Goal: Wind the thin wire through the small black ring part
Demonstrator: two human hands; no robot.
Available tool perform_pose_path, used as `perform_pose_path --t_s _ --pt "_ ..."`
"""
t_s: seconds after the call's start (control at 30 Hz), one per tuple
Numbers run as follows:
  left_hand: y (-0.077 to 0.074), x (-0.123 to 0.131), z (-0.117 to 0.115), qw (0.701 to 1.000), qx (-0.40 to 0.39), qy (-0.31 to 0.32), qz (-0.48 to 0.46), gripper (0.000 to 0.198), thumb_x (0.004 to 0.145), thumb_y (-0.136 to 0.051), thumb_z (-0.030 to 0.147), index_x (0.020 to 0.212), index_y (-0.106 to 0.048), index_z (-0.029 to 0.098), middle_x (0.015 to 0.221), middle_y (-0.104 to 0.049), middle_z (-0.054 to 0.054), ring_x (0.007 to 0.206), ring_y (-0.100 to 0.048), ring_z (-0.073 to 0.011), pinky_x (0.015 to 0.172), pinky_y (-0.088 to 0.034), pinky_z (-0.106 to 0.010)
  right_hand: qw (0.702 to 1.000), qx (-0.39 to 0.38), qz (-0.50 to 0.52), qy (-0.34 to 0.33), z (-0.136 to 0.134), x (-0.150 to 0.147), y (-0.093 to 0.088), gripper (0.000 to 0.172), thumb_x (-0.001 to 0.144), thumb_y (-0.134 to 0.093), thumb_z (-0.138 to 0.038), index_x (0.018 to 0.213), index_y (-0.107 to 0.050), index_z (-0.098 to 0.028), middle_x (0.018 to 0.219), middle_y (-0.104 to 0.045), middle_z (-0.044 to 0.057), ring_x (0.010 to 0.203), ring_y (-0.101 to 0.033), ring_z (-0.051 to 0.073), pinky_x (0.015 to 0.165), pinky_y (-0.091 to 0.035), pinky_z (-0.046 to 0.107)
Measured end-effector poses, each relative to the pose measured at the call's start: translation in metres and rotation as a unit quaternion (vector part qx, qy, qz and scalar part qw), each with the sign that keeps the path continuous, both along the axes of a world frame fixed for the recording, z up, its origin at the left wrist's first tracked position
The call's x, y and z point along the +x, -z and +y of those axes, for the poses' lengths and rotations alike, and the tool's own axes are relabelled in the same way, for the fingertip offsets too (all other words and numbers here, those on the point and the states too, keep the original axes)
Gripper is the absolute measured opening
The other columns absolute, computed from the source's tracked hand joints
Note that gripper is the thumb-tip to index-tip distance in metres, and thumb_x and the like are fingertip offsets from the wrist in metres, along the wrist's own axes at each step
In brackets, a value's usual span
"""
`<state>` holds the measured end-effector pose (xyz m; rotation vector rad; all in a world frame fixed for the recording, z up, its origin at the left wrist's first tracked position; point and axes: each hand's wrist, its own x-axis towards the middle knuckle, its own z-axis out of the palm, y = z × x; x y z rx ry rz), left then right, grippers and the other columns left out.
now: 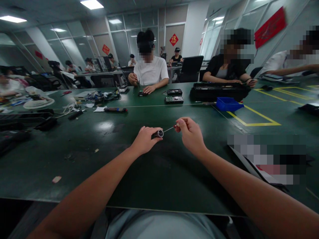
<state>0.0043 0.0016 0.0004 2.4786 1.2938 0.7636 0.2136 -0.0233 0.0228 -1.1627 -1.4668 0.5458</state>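
Held in my left hand [145, 139] is a dark cylindrical part [159, 133] with a pale round rim facing right; its other end is hidden by my fingers. My right hand [191, 135] is closed around the red handle of a screwdriver [169, 129]. The thin metal shaft points left and down, and its tip is at the open end of the cylinder. Whether the tip touches anything inside, I cannot tell. Both hands are just above the green tabletop [161, 179].
Across the table a person in a white shirt [152, 73] handles a small device. Hard drives [173, 100], a blue bin [228, 104] and a long black casing [216, 91] lie ahead. A dark tube [116, 110] and cables [71, 108] are at left; a blurred-out flat object [266, 162] is at right.
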Motion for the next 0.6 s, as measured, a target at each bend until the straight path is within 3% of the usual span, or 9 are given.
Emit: perform_pose_path --t_s 0.4,0.6 --pt "-0.0016 0.0005 -0.0028 1.0 -0.015 -0.011 -0.014 0.035 0.088 -0.069 0.033 0.122 -0.065 0.025 0.116 -0.071 -0.004 0.104 -0.062 -0.024 0.102 -0.04 -0.044 1.0 -0.011 -0.005 -0.005 -0.0008 0.0007 -0.0028 0.027 0.095 -0.049 -0.043 0.09 -0.063 -0.02 0.075 -0.07 0.004 0.069 -0.065 0.018 0.066 -0.048 0.032" --pt "0.0005 0.0002 -0.0014 1.0 -0.014 -0.012 -0.014 0.035 0.087 -0.07 0.033 0.121 -0.066 0.026 0.116 -0.071 -0.004 0.107 -0.061 -0.0239 0.105 -0.038 -0.046 0.991 0.005 -0.12 0.062 -0.0046 0.0033 -0.006 0.044 0.086 -0.062 -0.055 0.058 -0.053 -0.022 0.05 -0.053 -0.003 0.047 -0.047 0.012 0.05 -0.033 0.028"
